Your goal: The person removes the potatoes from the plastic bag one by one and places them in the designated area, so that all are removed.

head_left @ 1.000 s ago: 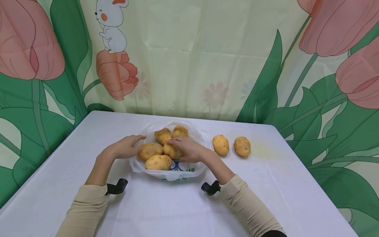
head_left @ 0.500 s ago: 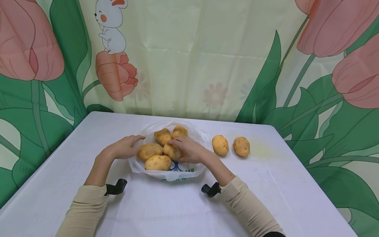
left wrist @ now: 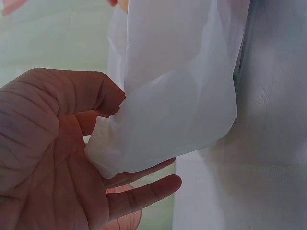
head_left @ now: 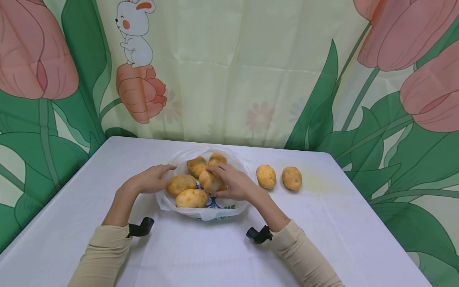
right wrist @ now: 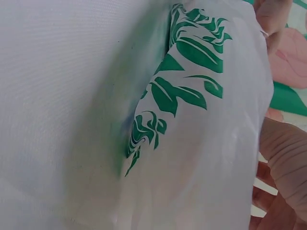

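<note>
A white plastic bag (head_left: pixel 168 204) with green and blue print lies spread wide on the table. Inside it are several potatoes, among them an oblong one (head_left: pixel 191 198) at the front and one at the left (head_left: pixel 181 184). My right hand (head_left: pixel 236 182) reaches over the bag and grips a potato (head_left: pixel 210 181) between thumb and fingers. At the bag's left rim is my left hand (head_left: pixel 152 178); in the left wrist view its thumb and index finger pinch the bag's edge (left wrist: pixel 163 120). The bag's wall (right wrist: pixel 192 143) hides the held potato in the right wrist view.
Two more potatoes sit on the table right of the bag, one nearer (head_left: pixel 266 176) and one farther right (head_left: pixel 292 178). A white cloth covers the table (head_left: pixel 201 255). Behind its back edge hangs a printed curtain (head_left: pixel 215 79) with tulips and a rabbit.
The potato in my right hand has risen slightly and turned from where it lay among the others. My left hand stays at the bag's rim.
</note>
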Demonstrator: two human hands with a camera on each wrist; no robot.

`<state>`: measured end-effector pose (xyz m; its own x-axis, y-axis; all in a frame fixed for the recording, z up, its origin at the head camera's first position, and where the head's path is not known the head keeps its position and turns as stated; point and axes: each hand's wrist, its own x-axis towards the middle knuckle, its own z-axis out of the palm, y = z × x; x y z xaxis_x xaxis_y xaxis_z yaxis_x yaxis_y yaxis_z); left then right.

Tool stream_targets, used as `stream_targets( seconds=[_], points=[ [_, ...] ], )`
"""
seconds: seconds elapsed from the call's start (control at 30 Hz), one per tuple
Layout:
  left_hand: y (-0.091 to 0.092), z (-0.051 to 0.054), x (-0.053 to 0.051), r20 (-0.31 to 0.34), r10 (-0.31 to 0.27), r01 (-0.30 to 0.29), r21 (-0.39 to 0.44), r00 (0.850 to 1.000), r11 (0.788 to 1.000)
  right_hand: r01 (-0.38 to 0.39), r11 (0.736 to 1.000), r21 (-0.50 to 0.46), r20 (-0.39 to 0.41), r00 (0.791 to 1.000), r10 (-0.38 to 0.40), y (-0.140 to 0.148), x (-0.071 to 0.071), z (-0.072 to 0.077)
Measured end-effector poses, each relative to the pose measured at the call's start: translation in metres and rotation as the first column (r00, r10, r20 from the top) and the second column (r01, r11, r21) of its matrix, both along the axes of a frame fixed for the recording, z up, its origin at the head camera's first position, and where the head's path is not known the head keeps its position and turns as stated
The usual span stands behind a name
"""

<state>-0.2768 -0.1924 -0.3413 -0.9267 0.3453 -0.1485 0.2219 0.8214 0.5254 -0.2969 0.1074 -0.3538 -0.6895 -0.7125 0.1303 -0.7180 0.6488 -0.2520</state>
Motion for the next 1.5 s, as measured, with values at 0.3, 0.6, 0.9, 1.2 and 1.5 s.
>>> stream_targets(
  seconds=[0.3, 0.6, 0.9, 1.2, 1.5],
  points=[
    [0.001, 0.000, -0.002, 0.001, -0.013, 0.013, -0.008, 1.000, 1.000, 0.069, 0.990, -0.121, -0.041, 0.996, -0.075, 0.018, 0.010, 0.000],
    [0.003, 0.000, -0.002, 0.016, -0.012, 0.012, -0.011, 1.000, 1.000, 0.119, 0.967, -0.227, -0.080, 0.987, -0.140, 0.034, 0.016, 0.002],
    [0.003, 0.000, -0.002, 0.019, -0.016, 0.016, -0.004, 1.000, 1.000, 0.153, 0.943, -0.297, -0.142, 0.969, -0.202, 0.049, 0.021, 0.005],
    [0.002, -0.001, -0.002, 0.015, -0.016, 0.016, -0.002, 1.000, 1.000, 0.211, 0.922, -0.324, -0.205, 0.936, -0.286, 0.062, 0.023, 0.009],
    [-0.001, -0.001, 0.000, 0.003, -0.023, 0.023, -0.007, 1.000, 1.000, 0.233, 0.897, -0.376, -0.199, 0.925, -0.324, 0.077, 0.022, 0.014]
  ],
)
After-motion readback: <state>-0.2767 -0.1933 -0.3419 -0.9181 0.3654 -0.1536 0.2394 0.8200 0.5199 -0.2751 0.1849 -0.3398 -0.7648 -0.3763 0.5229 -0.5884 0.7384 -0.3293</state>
